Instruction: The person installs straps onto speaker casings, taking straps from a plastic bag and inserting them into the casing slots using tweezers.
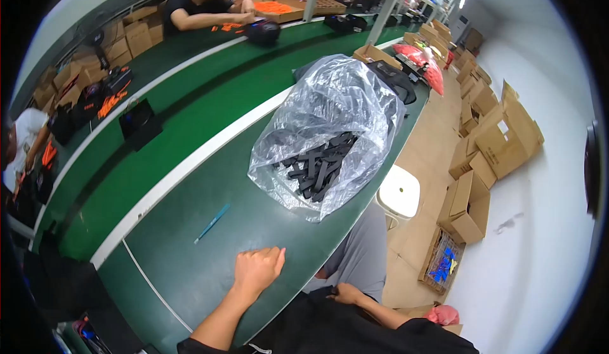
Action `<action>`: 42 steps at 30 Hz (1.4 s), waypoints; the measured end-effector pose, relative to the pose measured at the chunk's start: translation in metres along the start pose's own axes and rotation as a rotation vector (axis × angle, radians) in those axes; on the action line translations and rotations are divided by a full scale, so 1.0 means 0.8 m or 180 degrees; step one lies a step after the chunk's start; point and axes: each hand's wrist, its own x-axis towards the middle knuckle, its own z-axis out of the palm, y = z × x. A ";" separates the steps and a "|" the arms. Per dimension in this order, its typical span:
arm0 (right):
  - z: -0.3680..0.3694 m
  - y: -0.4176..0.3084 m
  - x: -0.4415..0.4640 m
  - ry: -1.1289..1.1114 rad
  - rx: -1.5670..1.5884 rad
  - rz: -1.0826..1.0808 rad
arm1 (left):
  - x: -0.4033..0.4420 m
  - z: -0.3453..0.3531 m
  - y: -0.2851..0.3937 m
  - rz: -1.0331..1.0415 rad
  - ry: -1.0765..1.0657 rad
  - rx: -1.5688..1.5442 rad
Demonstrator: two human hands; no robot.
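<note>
My left hand [259, 270] rests as a closed fist on the green table [171, 252], its back turned up, and nothing shows in it. Just beyond it lies a slim teal pen [212, 223]. At my lap, my right hand [346, 293] is closed on the hem of my black shirt [317, 319]. Ahead on the table sits a large clear plastic bag [342, 94], its mouth open towards me. Inside are many short black strap pieces [317, 167]. Neither hand touches the bag.
A green conveyor [222, 94] with a white rail runs along the left, carrying a black item [138, 120]. Co-workers sit on its far side. A white stool [398, 192] and several cardboard boxes [466, 205] stand on the right. A black bag [392, 80] lies behind the plastic bag.
</note>
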 end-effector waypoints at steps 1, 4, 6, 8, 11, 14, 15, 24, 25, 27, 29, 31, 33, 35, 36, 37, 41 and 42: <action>-0.003 -0.004 -0.003 -0.0045 -0.0089 -0.0007 | 0.004 -0.001 0.000 0.0034 0.0047 0.0016; 0.013 -0.008 -0.005 0.0423 -0.0347 -0.0078 | 0.004 -0.002 0.001 -0.0004 -0.0078 0.0021; 0.012 -0.005 0.017 0.0144 -0.0266 -0.0109 | 0.005 -0.003 0.004 0.0013 -0.0017 0.0043; 0.020 -0.003 0.032 -0.0065 -0.0069 -0.0007 | 0.005 -0.004 0.002 0.0037 -0.0013 0.0072; 0.006 -0.002 0.032 -0.0137 0.0189 0.0257 | 0.003 -0.002 0.000 0.0050 -0.0099 0.0143; -0.014 -0.020 -0.004 -0.0071 0.0057 0.0216 | 0.003 -0.008 0.003 -0.0023 -0.0197 0.0182; -0.026 -0.029 -0.016 -0.0079 -0.0032 0.0309 | 0.006 -0.005 0.003 -0.0025 -0.0145 0.0135; -0.075 -0.023 0.081 0.1638 0.0193 -0.0001 | 0.002 0.015 0.002 -0.0101 0.0025 0.0045; -0.059 0.001 0.131 0.1536 -0.0228 -0.0873 | 0.002 0.017 0.002 -0.0073 0.0067 0.0076; -0.048 -0.032 0.169 0.1510 -0.0337 -0.0734 | -0.001 0.016 0.006 -0.0075 0.0093 0.0152; -0.043 -0.063 0.177 0.1495 -0.0494 -0.0586 | 0.008 0.015 0.007 -0.0176 0.0048 0.0251; -0.045 -0.075 0.185 0.1473 -0.0579 -0.0589 | 0.029 0.022 0.011 -0.0306 0.0082 0.0179; -0.056 -0.072 0.192 0.1437 -0.0641 -0.0597 | 0.039 0.028 0.008 -0.0281 0.0169 -0.0034; -0.076 -0.069 0.204 0.1410 -0.0679 -0.0644 | 0.050 0.024 0.006 -0.0339 0.0279 -0.0267; -0.084 -0.069 0.203 0.1382 -0.0660 -0.0654 | 0.047 0.031 0.006 -0.0340 0.0256 -0.0220; -0.091 -0.068 0.205 0.1395 -0.0641 -0.0642 | 0.043 0.028 0.004 -0.0349 0.0150 -0.0224; -0.099 -0.050 0.201 0.1529 -0.0668 -0.0698 | 0.041 0.044 0.010 -0.0331 0.0126 -0.0194; -0.102 -0.039 0.195 0.1489 -0.0607 -0.0738 | 0.036 0.046 0.011 -0.0255 0.0106 -0.0231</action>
